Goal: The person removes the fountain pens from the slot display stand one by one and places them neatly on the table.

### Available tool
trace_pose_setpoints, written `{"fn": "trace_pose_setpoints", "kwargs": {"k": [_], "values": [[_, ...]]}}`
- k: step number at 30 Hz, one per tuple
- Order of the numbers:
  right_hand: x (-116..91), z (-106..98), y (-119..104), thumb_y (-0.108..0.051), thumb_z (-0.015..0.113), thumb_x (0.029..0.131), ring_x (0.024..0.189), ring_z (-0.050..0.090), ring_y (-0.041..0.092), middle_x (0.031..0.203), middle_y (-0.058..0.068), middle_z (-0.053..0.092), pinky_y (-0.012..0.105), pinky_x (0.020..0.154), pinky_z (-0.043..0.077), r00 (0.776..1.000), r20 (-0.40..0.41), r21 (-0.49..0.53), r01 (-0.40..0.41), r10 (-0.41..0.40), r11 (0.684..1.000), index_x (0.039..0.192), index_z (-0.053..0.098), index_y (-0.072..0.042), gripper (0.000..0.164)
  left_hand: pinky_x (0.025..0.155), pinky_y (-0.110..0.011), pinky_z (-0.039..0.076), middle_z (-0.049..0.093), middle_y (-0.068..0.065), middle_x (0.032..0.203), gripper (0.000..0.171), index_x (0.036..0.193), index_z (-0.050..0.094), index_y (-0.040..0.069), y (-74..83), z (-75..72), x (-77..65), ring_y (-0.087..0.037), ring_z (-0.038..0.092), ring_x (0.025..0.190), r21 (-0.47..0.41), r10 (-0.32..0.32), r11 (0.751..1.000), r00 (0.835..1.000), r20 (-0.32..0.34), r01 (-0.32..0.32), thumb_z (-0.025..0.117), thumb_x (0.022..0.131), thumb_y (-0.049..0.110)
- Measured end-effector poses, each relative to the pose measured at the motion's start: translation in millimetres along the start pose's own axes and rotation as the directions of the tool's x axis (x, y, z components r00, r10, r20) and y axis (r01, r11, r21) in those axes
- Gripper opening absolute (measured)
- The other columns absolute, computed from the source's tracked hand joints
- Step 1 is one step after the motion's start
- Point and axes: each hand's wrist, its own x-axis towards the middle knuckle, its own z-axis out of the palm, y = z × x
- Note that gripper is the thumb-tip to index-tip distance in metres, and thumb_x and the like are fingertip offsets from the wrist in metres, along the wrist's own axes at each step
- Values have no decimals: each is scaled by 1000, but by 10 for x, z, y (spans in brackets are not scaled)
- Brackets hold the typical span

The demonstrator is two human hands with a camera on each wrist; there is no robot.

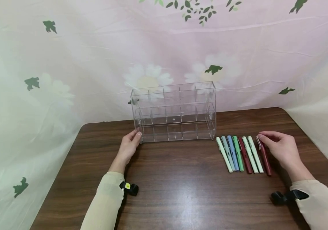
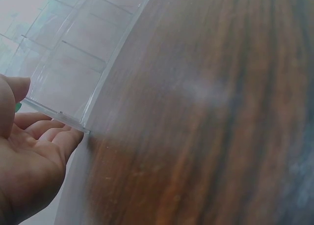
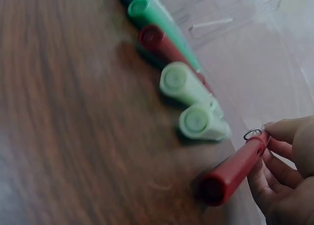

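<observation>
At the back of the table stands a clear plastic rack (image 1: 175, 136) with stepped rows of compartments. My left hand (image 1: 129, 147) holds its lower left corner; in the left wrist view the thumb is on one side of the clear wall (image 2: 73, 80) and the fingers on the other. To the right, my right hand (image 1: 285, 148) pinches the clip end of a dark red pen (image 1: 265, 159). In the right wrist view that pen (image 3: 235, 170) slants out from the fingertips. Left of it lies a row of pens, including a pale green pen (image 1: 255, 155) and another dark red pen (image 1: 245, 155).
Farther left in the row are a green pen (image 1: 238, 154), blue pens and one more pale green pen (image 1: 224, 155). Beneath everything is a brown wood-grain table (image 1: 181, 185). A floral cloth (image 1: 100, 57) hangs behind and beside it.
</observation>
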Motion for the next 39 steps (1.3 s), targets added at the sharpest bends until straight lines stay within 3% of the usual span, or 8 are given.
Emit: {"fn": "trace_pose_setpoints", "kwargs": {"k": [4, 7, 9, 15, 23, 33, 37, 39], "values": [[32, 30, 31, -43, 68, 106, 86, 47, -17, 105, -3, 79, 18, 68, 45, 1000, 24, -58, 10, -8, 998, 127, 77, -1, 47, 127, -48, 40, 41, -25, 169, 59, 165, 36, -3, 0, -3, -2, -38, 42, 157, 3, 1, 1000, 1000, 5, -1, 47, 117, 29], [41, 53, 43, -43, 67, 107, 87, 46, -17, 125, 26, 75, 20, 70, 44, 999, 36, -82, 17, -14, 996, 127, 76, 0, 48, 126, -48, 40, 42, -25, 169, 59, 165, 36, -3, -14, -6, 8, -38, 43, 157, 6, 4, 1000, 1000, 3, -4, 48, 117, 30], [49, 61, 39, -42, 65, 107, 90, 50, -10, 129, 32, 73, 22, 71, 43, 999, 43, -96, 21, -17, 995, 127, 76, 1, 49, 127, -48, 40, 42, -25, 169, 59, 165, 37, -3, -18, -7, 6, -38, 43, 157, 5, 4, 1000, 1000, 3, -4, 48, 117, 29], [78, 84, 20, -38, 63, 109, 102, 60, 29, 127, 34, 71, 27, 70, 42, 999, 53, -140, 20, -13, 990, 127, 74, 4, 48, 127, -47, 40, 43, -25, 169, 59, 165, 36, -3, -12, -20, -6, -38, 43, 157, 0, 2, 1000, 1000, 2, -2, 48, 117, 30], [94, 83, 8, -33, 61, 110, 106, 63, 46, 127, 38, 69, 37, 72, 44, 997, 71, -194, 54, -41, 979, 127, 72, 6, 44, 125, -48, 41, 42, -25, 169, 60, 165, 36, -3, -4, -14, -15, -39, 44, 156, 22, 12, 1000, 1000, -1, -12, 49, 117, 30], [48, 78, -7, -31, 61, 109, 93, 63, 34, 118, 35, 72, 30, 66, 44, 998, 45, -211, 47, -38, 976, 125, 73, 6, 43, 127, -51, 41, 50, -24, 164, 64, 165, 40, -1, -25, -63, -72, -36, 48, 154, 109, 15, 994, 1000, -24, -12, 55, 115, 36], [9, 37, -46, -36, 56, 111, 78, 63, 14, 108, 31, 76, 26, 59, 46, 1000, 25, -166, 17, -13, 986, 129, 71, 7, 49, 127, -51, 41, 51, -23, 164, 60, 163, 43, 0, 36, -109, -136, -37, 52, 151, 122, 44, 992, 997, -56, -37, 52, 116, 36], [-21, 16, -86, -37, 55, 112, 70, 62, 2, 99, 25, 78, 24, 56, 49, 1000, 9, -119, 13, -12, 993, 131, 70, 8, 51, 124, -47, 44, 53, -21, 163, 55, 161, 47, 0, 77, -133, -171, -38, 57, 146, 116, 67, 992, 992, -111, -54, 50, 116, 32]]}}
